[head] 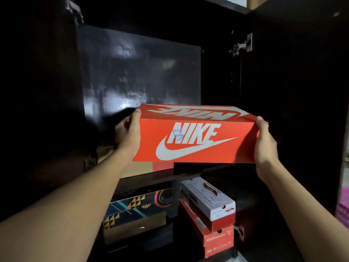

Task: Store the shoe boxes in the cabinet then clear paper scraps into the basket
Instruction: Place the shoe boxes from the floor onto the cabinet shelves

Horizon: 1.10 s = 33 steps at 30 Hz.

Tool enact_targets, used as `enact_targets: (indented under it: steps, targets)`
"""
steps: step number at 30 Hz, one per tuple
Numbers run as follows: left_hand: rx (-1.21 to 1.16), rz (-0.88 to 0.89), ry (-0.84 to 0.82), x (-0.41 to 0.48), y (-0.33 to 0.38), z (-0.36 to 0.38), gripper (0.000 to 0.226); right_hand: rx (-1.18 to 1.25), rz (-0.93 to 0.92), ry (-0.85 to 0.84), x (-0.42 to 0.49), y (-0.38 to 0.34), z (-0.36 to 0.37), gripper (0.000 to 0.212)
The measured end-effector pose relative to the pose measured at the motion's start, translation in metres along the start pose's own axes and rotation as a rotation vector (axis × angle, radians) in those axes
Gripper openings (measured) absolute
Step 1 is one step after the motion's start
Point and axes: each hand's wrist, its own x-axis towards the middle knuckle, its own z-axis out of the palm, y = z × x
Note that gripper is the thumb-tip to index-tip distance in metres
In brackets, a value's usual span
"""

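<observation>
Two bare forearms reach in from 7 and 5 o'clock, meeting at an orange box [194, 140] held level in the middle of the view, its long logo side facing the camera. The left hand [128, 133] is at the box's 9 o'clock end: the thumb lies along the top edge and the fingers curl round the end, so it grasps the box. The right hand [264, 146] is at the 3 o'clock end, thumb hooked over the top corner and palm flat against the end face; its fingers are hidden behind the box, but it too grips it. The box is inside the open mouth of the dark cabinet [141, 72], above the shelf [170, 178]. A brown box [139, 169] and a black box [198, 167] lie right under it at 6 o'clock; whether it touches them cannot be told. Below the shelf, at 7 o'clock, is a patterned box [136, 207]. At 5 o'clock a white box [209, 199] lies tilted on a red box [207, 237]. A metal hinge [243, 45] shows at 1 o'clock.
</observation>
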Motion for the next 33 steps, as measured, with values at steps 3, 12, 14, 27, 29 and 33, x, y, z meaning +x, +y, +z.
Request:
enact_targets:
  steps: [3,12,14,27,29,33]
  targets:
    - [0.09,0.037,0.123,0.028,0.011,-0.009,0.046,0.024,-0.041,-0.09,0.019,-0.001,0.039,0.06]
    - [0.333,0.119,0.392,0.08,-0.01,-0.03,0.052,-0.007,-0.045,-0.301,0.05,0.046,0.137,0.03]
    - [0.429,0.13,0.393,0.086,-0.018,-0.029,0.051,-0.002,-0.04,-0.285,0.054,0.059,0.15,0.03]
    - [1.467,0.45,-0.092,0.113,-0.087,-0.05,0.089,-0.758,-0.539,-0.323,0.042,0.1,0.227,0.092]
    - [1.508,0.432,-0.146,0.122,-0.089,-0.052,0.094,-0.846,-0.496,-0.389,0.045,0.106,0.239,0.093]
    - [1.549,0.373,-0.177,0.132,-0.092,-0.047,0.097,-0.888,-0.389,-0.484,0.05,0.111,0.257,0.094]
